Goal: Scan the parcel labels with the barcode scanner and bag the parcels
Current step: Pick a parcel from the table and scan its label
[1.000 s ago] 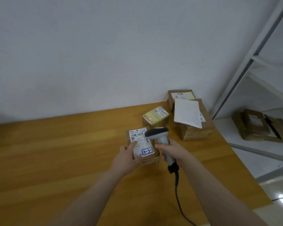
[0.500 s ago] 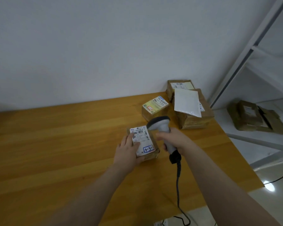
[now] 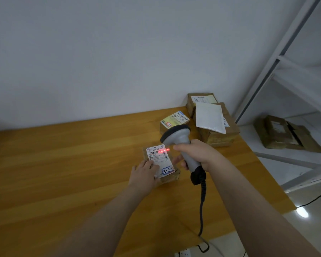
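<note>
the likeliest slip here is a failed read. the red scan line lies short and off to the right side of the label, and seems to cross only part of the top barcode. if the right hand tilts or drifts, the beam could run off the label's edge onto bare cardboard. the left hand has its fingers over the near-left part of the label, so sliding further up would cover print the scanner may need. the scanner's cable trails over the table's near edge and could drag or catch when the hand moves away.

the parcel, a small brown box, lies flat on the table, in its right half and about midway between the far and near edges. the left hand presses it down from the near-left corner with fairly flat fingers; i cannot tell whether the thumb hooks the near side. the right hand is wrapped round the handle of the barcode scanner, forefinger up by the trigger, with the head just above and to the right of the parcel and not touching it.

toward the far right corner sit a small parcel with a yellow-green label and stacked boxes with a white mailer on top, apart from both hands. no bag is plainly in view, so bagging is not yet begun.
</note>
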